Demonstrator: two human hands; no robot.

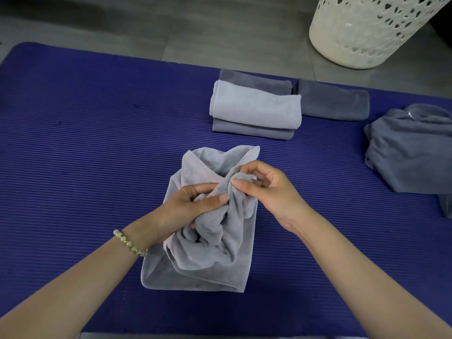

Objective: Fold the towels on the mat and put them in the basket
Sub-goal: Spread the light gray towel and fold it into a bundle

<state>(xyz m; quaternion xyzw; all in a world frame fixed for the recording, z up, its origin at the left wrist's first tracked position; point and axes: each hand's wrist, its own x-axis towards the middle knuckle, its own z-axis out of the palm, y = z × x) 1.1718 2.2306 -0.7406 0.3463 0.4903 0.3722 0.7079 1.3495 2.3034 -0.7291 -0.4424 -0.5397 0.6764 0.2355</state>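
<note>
I see my left hand (pixel 188 206) and right hand (pixel 266 189) both pinching the crumpled towel (pixel 210 260) in the middle of the mat (pixel 85 143). The basket (pixel 367 33) stands past the mat's far edge.

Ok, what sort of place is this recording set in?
Probably a home floor set up for folding laundry: a blue mat laid on grey floor tiles, a white perforated basket standing past its far edge, and folded towels stacked on the mat.
</note>
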